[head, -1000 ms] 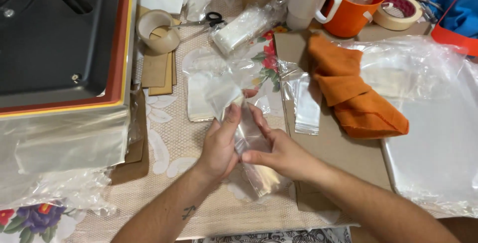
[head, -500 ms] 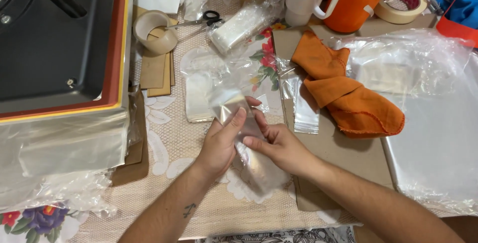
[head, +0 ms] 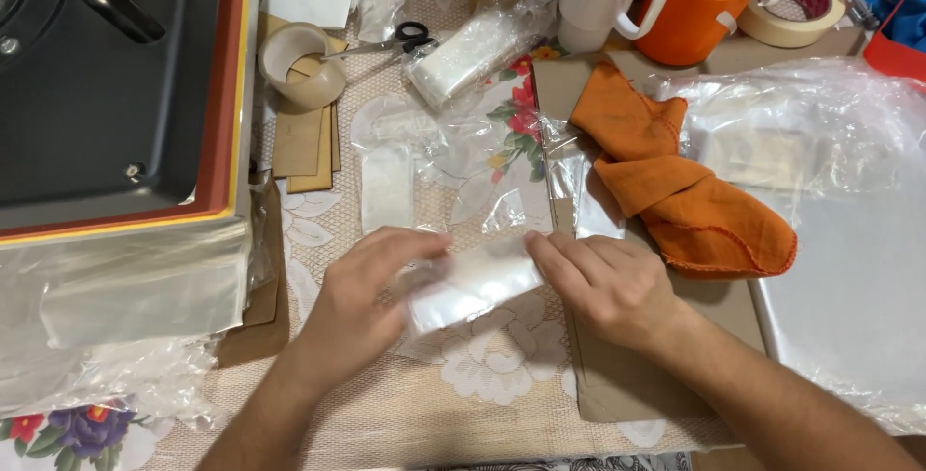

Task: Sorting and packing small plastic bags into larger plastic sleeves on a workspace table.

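I am pressing a small clear plastic pouch (head: 473,283) flat on the table, left hand (head: 362,302) and right hand (head: 603,283) both clamped on it, just beside the crumpled orange cloth (head: 675,187); smoothing seems underway, needing even pressure.

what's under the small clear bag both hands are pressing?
The clear bag lies flat on the lace tablecloth, held by the left hand and right hand. Floral lace shows around it; whatever is directly beneath or inside is too hazy to tell.
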